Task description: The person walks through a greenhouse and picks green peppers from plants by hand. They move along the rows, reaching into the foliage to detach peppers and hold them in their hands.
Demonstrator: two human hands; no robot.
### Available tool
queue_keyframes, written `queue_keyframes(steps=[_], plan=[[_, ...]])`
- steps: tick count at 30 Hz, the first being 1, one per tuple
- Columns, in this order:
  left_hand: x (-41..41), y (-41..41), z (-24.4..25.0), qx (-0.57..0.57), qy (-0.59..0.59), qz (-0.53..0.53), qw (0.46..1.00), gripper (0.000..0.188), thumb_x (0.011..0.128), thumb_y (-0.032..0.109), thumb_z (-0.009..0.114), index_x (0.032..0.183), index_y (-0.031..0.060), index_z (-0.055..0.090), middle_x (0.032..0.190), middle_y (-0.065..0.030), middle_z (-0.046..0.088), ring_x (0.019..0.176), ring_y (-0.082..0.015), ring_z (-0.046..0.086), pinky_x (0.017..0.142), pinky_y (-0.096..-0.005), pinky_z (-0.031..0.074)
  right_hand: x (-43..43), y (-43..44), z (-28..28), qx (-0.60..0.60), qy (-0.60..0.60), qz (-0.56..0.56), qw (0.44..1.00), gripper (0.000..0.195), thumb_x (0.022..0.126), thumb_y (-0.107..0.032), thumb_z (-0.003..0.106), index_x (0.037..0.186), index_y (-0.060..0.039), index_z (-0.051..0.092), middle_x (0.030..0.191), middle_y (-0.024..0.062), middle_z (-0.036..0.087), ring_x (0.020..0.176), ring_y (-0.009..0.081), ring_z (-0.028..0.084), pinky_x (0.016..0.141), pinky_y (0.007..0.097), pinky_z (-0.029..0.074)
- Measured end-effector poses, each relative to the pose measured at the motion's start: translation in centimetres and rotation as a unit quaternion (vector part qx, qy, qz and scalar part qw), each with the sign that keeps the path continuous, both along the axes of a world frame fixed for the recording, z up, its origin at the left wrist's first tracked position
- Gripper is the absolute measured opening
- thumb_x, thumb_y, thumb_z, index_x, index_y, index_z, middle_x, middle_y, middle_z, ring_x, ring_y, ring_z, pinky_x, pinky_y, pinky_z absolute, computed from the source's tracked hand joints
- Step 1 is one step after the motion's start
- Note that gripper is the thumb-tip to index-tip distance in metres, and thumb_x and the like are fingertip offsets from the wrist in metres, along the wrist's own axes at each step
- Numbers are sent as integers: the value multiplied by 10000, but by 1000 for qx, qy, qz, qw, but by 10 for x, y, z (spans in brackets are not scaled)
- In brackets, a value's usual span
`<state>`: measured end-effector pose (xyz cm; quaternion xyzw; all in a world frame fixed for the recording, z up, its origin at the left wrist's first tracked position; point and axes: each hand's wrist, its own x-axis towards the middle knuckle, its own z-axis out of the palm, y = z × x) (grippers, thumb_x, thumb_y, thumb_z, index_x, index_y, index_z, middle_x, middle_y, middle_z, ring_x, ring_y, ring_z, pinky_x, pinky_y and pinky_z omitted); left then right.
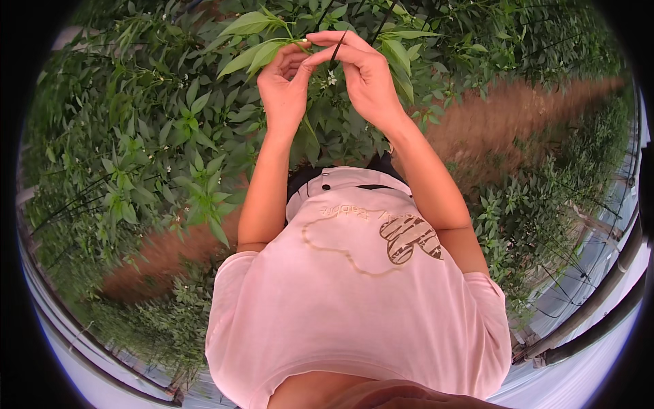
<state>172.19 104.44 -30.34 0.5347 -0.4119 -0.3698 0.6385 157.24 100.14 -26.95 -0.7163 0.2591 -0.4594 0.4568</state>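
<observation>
Both my hands are raised among leafy plants, which look like pepper plants, at the top middle of the head view. My left hand point(283, 84) has its thumb and fingers closed around a thin green stem with a small bud and long pale leaves point(250, 53). My right hand point(365, 71) reaches across from the right, its thumb and index fingertip at the same stem, close to my left fingertips. A dark, thin string or strip point(337, 50) passes by my right fingers. A white flower point(331, 77) shows below, between my hands.
Dense green plants point(122, 153) surround me on both sides. Bare brown soil point(490, 122) forms a path to the right and lower left. Dark strings point(383, 21) slant up through the foliage. Poles point(608, 291) and pale plastic sheeting line the outer edge.
</observation>
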Motion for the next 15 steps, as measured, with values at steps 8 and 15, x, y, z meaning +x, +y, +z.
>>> queue_keyframes(steps=[8, 15], plan=[[-6, -2, 15, 8, -109, -211, 971, 184, 932, -25, 633, 1107, -19, 687, 971, -77, 721, 903, -183, 685, 875, -330, 533, -17, -7, 27, 34, 49, -79, 995, 304, 847, 55, 674, 1092, -107, 749, 1484, 140, 536, 1321, 265, 567, 1037, 394, 501], [-4, 19, 10, -51, -183, -205, 960, 311, 839, -6, 720, 1104, 17, 559, 1077, -69, 657, 1008, -208, 623, 989, -371, 467, -26, -15, 39, 112, -158, -83, 977, 368, 1019, -219, 629, 1318, -30, 530, 1361, 159, 628, 1095, 172, 626, 978, 349, 513]])
